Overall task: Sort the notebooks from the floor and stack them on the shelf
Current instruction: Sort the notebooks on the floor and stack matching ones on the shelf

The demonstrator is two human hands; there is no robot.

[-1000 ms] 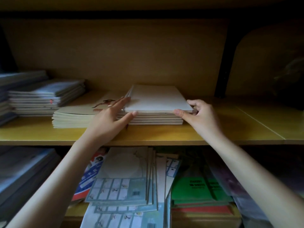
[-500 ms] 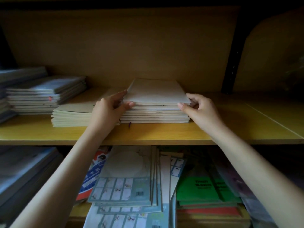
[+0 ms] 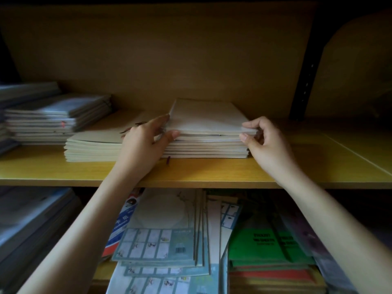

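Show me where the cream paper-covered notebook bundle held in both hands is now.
Head view, centre of the yellow wooden shelf: the cream notebook bundle tops the right-hand cream stack, gripped by the left hand and right hand.

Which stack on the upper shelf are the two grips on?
The rightmost cream stack, taller than its cream neighbour: left grip and right grip hold its top notebooks by the edges. The grey stack lies farther left.

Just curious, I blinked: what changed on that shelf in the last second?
Very little: the right hand curled its fingers tighter, pinching the top pale paper notebooks' right corner. The left hand still grips their left corner; the cream stack beside them has not moved.
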